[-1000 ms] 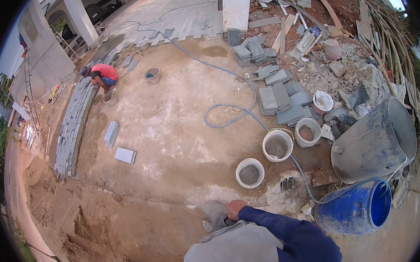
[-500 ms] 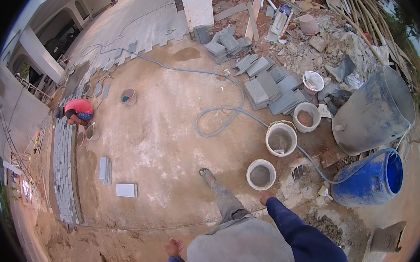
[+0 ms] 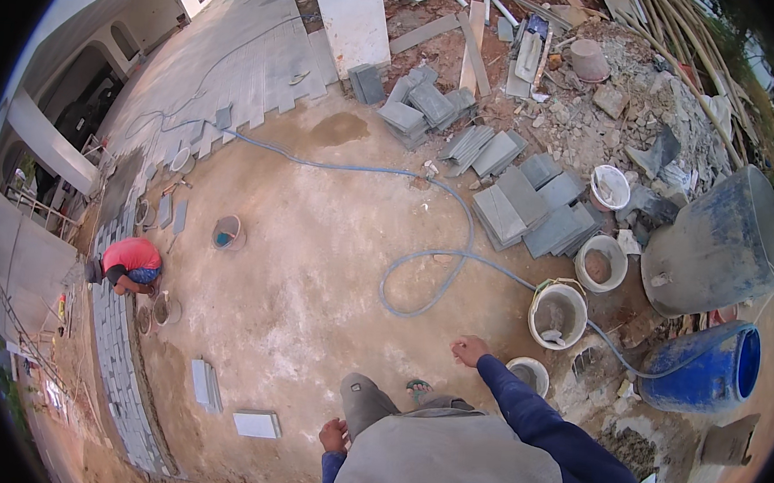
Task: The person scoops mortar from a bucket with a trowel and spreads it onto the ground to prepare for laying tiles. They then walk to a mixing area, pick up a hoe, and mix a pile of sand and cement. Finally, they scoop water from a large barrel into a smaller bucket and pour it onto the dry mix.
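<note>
My right hand (image 3: 468,349) hangs in front of me with loosely bent fingers and holds nothing I can see. Its sleeved forearm partly covers a pale bucket (image 3: 519,365). Lower down, at my left side, my left hand (image 3: 334,435) is also loosely bent and looks bare, close to my raised knee (image 3: 361,403). A sandaled foot (image 3: 418,387) shows between the arms. To the right of my right hand stands a white bucket (image 3: 533,328) with grey residue inside. Ahead, a blue hose (image 3: 356,167) loops over the dirt.
Stacked grey slabs (image 3: 501,215) and rubble (image 3: 627,88) lie ahead right. A large drum (image 3: 705,250) and a blue barrel (image 3: 679,365) stand right. A co-worker in red (image 3: 132,256) crouches left beside laid pavers (image 3: 123,358). Pale slabs (image 3: 257,424) lie nearer.
I have stepped forward, and my other leg now leads. The buckets have shifted right and down in view. My right hand has swung forward and left, away from the nearest bucket.
</note>
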### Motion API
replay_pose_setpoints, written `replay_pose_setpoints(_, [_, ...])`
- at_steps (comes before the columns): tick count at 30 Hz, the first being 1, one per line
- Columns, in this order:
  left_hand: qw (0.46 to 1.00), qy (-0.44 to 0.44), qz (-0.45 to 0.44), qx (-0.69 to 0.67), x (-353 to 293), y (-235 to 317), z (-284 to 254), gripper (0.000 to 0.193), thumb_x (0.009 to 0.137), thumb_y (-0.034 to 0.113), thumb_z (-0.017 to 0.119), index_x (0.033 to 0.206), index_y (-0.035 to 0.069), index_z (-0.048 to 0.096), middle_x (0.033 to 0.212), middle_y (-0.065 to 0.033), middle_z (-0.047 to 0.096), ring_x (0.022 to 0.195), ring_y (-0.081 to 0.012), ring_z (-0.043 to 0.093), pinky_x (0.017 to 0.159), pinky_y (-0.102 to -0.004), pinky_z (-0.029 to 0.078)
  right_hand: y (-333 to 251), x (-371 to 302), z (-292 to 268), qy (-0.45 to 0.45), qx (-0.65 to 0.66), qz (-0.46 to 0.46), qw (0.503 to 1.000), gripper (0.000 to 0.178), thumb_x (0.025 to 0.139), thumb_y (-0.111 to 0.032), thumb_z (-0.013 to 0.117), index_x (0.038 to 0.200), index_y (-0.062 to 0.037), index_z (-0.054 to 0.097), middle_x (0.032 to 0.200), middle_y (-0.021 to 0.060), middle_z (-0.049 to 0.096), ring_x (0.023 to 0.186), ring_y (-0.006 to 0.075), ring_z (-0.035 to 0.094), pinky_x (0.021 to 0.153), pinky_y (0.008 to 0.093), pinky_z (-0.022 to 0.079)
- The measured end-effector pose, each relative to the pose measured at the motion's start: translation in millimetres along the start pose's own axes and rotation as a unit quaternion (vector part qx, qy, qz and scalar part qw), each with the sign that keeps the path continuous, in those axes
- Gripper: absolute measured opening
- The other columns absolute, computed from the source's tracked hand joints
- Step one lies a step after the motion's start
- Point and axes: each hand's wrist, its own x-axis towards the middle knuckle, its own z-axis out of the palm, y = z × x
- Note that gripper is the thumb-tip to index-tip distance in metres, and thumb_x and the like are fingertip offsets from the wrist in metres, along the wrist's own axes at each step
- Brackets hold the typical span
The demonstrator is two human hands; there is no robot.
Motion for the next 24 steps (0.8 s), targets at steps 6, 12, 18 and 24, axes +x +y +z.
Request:
replay_pose_setpoints(6, [0.856, -0.197, 0.199, 0.434, 164, 118, -3, 0.03, 0.087, 0.035, 0.054, 0.102, 0.009, 0.058, 0.085, -0.0126, 0.065, 0.076, -0.0291, 0.065, 0.061, -0.044, 0.05, -97, 120, 9, 0.118, -0.033, -0.061, 0.991, 0.028, 0.081, -0.03, 0.055, 0.097, -0.0108, 0.069, 0.084, 0.0117, 0.068, 0.074, 0.0229, 0.066, 0.074, 0.0359, 0.051])
replay_pose_setpoints(12, [0.72, -0.218, 0.364, 0.549, 304, 230, 40, 0.03, 0.084, 0.039, 0.054, 0.092, 0.01, 0.059, 0.082, -0.0146, 0.067, 0.075, -0.031, 0.066, 0.059, -0.0463, 0.05, -59, 209, 26, 0.041, -0.176, 0.141, 0.973, 0.028, 0.08, -0.027, 0.056, 0.101, -0.0132, 0.069, 0.107, 0.0118, 0.066, 0.103, 0.0299, 0.061, 0.086, 0.0425, 0.049])
replay_pose_setpoints(18, [0.9, -0.177, -0.101, 0.384, 345, 423, 111, 0.029, 0.088, 0.032, 0.052, 0.098, 0.006, 0.061, 0.092, -0.0063, 0.065, 0.077, -0.0203, 0.065, 0.06, -0.0386, 0.051, -100, 196, 47, 0.128, 0.325, 0.323, 0.879, 0.022, 0.088, -0.023, 0.05, 0.099, -0.0092, 0.064, 0.087, 0.0109, 0.068, 0.066, 0.0226, 0.068, 0.049, 0.0375, 0.053])
replay_pose_setpoints(24, [0.939, -0.195, 0.031, 0.281, 424, 561, 246, 0.037, 0.091, 0.039, 0.051, 0.091, 0.004, 0.063, 0.083, -0.0074, 0.066, 0.072, -0.018, 0.064, 0.06, -0.0359, 0.051, -75, 263, 40, -0.096, -0.325, 0.088, 0.937, 0.02, 0.084, -0.021, 0.053, 0.094, -0.0149, 0.069, 0.095, 0.0042, 0.07, 0.093, 0.0215, 0.067, 0.076, 0.0369, 0.054])
